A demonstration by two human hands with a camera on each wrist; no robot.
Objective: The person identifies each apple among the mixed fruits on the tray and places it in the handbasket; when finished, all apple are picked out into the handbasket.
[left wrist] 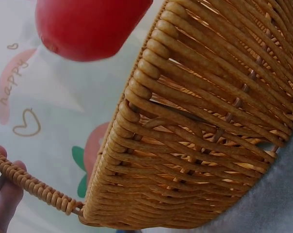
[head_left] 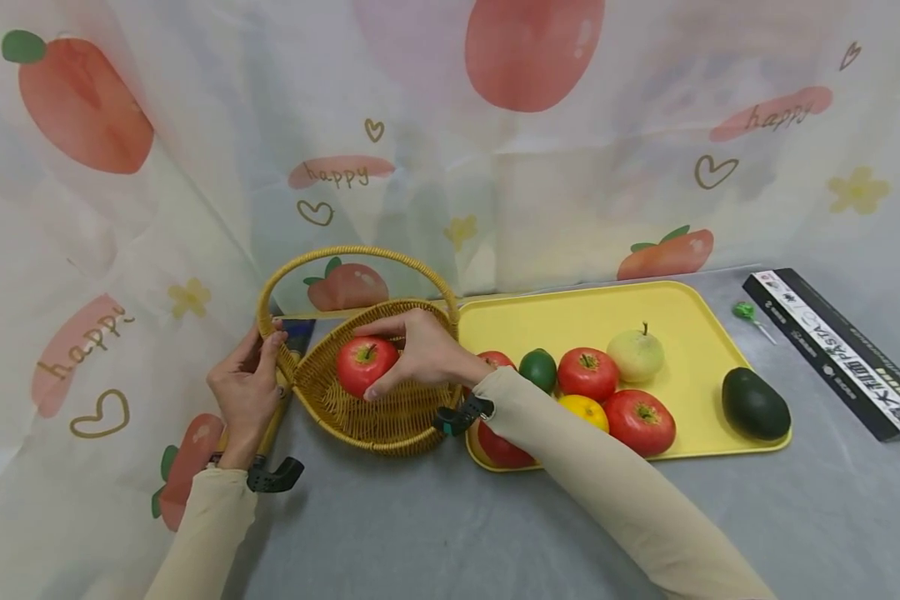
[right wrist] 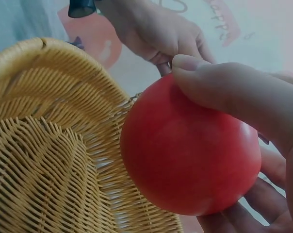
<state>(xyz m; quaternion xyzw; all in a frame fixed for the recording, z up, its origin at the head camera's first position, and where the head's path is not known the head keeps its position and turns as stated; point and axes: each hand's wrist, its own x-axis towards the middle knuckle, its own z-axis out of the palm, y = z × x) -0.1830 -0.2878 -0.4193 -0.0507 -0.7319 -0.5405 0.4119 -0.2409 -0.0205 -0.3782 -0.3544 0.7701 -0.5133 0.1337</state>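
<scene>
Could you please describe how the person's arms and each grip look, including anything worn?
The left sleeve and right sleeve are long, plain and beige. Each wrist carries a black device: left device, right device, the latter with a small teal patch. The left grip and right grip are gloveless.

Basket (head_left: 390,421) left of tray (head_left: 555,317), apple (head_left: 364,367) over basket, avocado (head_left: 755,404) on tray, box (head_left: 840,354) right of tray

The place looked like a curtained-off corner, with fruit-printed sheeting (head_left: 435,196) hung behind and beside a grey surface (head_left: 450,533); what room held it was unclear.
</scene>
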